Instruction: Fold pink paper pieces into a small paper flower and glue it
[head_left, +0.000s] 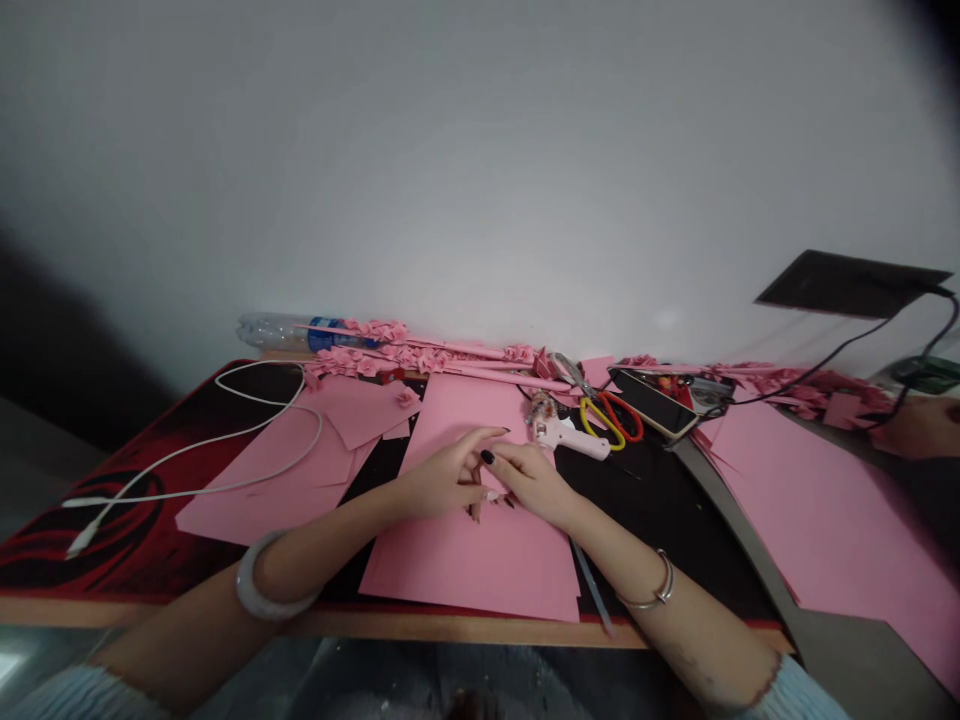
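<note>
Above a stack of pink paper sheets [472, 570], my left hand [442, 475] and my right hand [536, 483] meet at the fingertips. Between them shows what looks like a small piece of pink paper [493, 476], mostly covered by the fingers. Both hands are closed around it, with the right thumb on top and the left thumb nearer to me. Just beyond my right hand lies a pale pink glue gun [574, 437]. Scissors with yellow and red handles [611, 420] rest behind it.
Pink paper flower stems [450, 355] and a plastic bottle [281, 330] lie along the wall. A white cable [187, 490] crosses sheets at left. A phone [656, 405] lies behind the scissors. Large pink sheets [840, 510] cover the right, near another person's hand [919, 428]. A glue stick [592, 590] lies in front.
</note>
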